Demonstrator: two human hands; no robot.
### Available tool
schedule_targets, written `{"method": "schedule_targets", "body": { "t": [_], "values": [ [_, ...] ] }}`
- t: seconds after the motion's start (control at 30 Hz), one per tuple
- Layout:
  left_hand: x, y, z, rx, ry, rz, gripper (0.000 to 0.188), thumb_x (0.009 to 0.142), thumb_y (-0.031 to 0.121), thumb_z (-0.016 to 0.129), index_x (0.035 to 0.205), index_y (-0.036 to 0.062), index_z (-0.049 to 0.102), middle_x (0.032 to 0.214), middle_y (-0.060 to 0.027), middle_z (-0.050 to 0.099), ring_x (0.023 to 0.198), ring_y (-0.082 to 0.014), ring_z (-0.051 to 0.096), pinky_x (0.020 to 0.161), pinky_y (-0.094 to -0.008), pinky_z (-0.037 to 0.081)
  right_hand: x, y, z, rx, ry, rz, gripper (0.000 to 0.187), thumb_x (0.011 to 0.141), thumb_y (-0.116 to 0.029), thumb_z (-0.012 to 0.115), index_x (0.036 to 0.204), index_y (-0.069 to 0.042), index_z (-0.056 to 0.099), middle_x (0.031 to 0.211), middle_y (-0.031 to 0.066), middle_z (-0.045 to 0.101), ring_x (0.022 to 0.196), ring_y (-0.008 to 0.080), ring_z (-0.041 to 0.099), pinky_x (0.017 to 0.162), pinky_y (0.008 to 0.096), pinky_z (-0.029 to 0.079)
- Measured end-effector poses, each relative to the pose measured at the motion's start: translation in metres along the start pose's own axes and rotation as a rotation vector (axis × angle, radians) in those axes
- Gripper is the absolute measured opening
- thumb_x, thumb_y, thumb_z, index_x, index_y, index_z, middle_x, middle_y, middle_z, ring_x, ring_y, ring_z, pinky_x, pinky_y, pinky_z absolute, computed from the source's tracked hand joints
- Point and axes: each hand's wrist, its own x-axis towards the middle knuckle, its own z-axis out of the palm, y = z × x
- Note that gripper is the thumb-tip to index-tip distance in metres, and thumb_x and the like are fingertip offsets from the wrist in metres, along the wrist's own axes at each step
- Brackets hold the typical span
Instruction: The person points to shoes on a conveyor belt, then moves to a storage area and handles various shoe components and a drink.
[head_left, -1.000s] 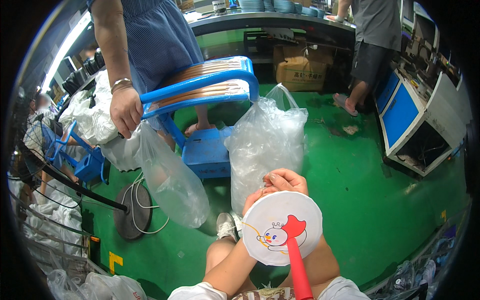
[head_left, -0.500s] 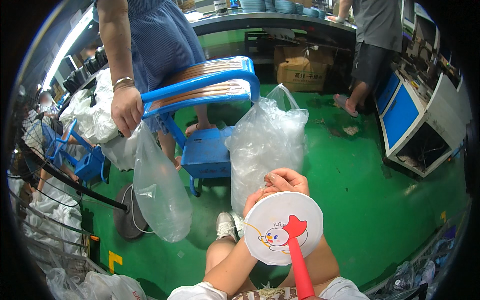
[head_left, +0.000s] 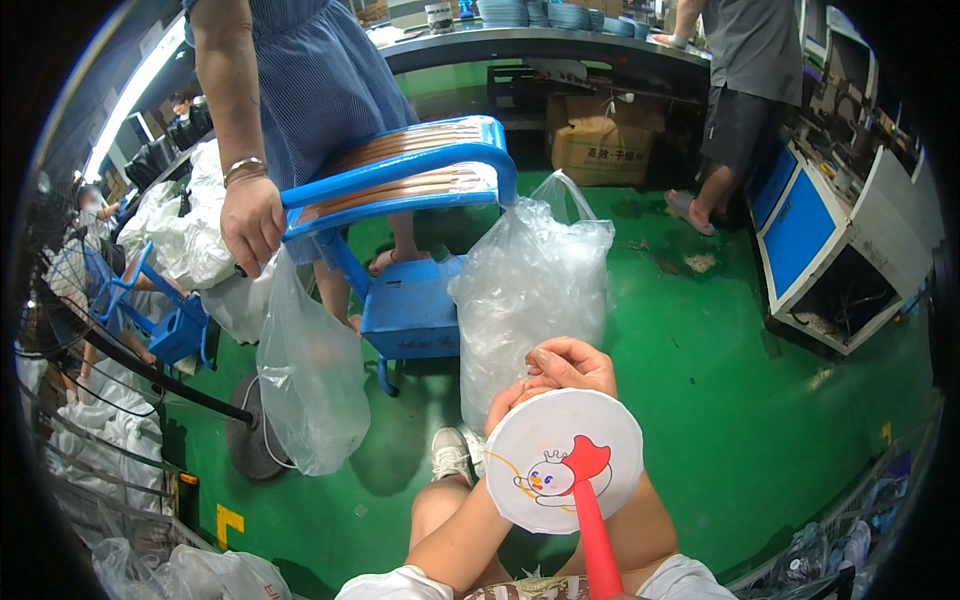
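Observation:
My right hand [head_left: 573,366] is closed, its fingers curled in a pinch above the floor. Against it rests my left hand [head_left: 508,400], also closed and partly covered; anything between the fingers is too small or hidden to name. In front of both wrists is a round white drink-cup lid [head_left: 530,505] with a cartoon snowman print. A thick red straw [head_left: 597,540] rises from it toward me. The cup's sides are hidden, and what supports it cannot be told. Just beyond my hands stands a full clear plastic bag [head_left: 530,290].
Another person's hand [head_left: 253,222] holds a clear plastic bag [head_left: 312,370] beside a blue chair [head_left: 410,310]. A fan base [head_left: 250,445] stands at left. A cardboard box [head_left: 603,140] sits under the far counter. At right is a blue and white machine cabinet [head_left: 803,225].
The bag in the other person's hand has swung slightly left and away. My hands and the cup lid stay nearly in place; the view has shifted a little.

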Motion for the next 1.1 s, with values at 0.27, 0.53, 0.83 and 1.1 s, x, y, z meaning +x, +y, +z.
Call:
{"method": "schedule_targets", "body": {
  "t": [0.27, 0.53, 0.83, 1.1],
  "values": [
    [-0.001, 0.001, 0.001, 0.112, 0.034, 0.015, 0.017, 0.081, 0.027, 0.038, 0.086, 0.0123, 0.046, 0.083, -0.0029, 0.054, 0.082, -0.0162, 0.056, 0.076, -0.0303, 0.046, 0.001, 0.003, -0.002, 0.004, -0.014, -0.003, 0.012, 0.078, -0.008, 0.06, 0.084, 0.002, 0.057, 0.066, 0.0037, 0.057, 0.056, 0.0057, 0.053, 0.049, 0.0179, 0.042],
    [-0.006, -0.001, 0.012, 0.226, 0.133, 0.032, 0.02, 0.081, 0.029, 0.039, 0.084, 0.0107, 0.047, 0.077, -0.0042, 0.055, 0.076, -0.0165, 0.057, 0.071, -0.0293, 0.047, -0.003, -0.006, 0.003, -0.062, -0.025, -0.061, 0.012, 0.077, -0.007, 0.06, 0.083, 0.002, 0.057, 0.066, 0.0043, 0.057, 0.058, 0.0067, 0.054, 0.051, 0.0185, 0.042],
    [-0.004, -0.002, 0.006, 0.166, 0.059, -0.003, 0.023, 0.081, 0.031, 0.039, 0.087, 0.0108, 0.048, 0.081, -0.0061, 0.055, 0.076, -0.0188, 0.057, 0.069, -0.0296, 0.047, -0.001, -0.005, -0.002, -0.058, -0.067, -0.069, 0.01, 0.076, -0.008, 0.061, 0.081, 0.001, 0.058, 0.067, 0.0047, 0.058, 0.06, 0.0085, 0.055, 0.055, 0.0203, 0.042],
    [0.006, 0.011, -0.022, 0.103, -0.239, -0.083, 0.028, 0.08, 0.031, 0.038, 0.093, 0.009, 0.049, 0.084, -0.0083, 0.056, 0.078, -0.0194, 0.057, 0.069, -0.0298, 0.047, 0.0, -0.004, -0.001, -0.057, -0.055, -0.06, 0.01, 0.075, -0.007, 0.062, 0.081, 0.0, 0.058, 0.071, 0.0045, 0.058, 0.062, 0.0083, 0.054, 0.057, 0.0205, 0.042]
  ]
}}
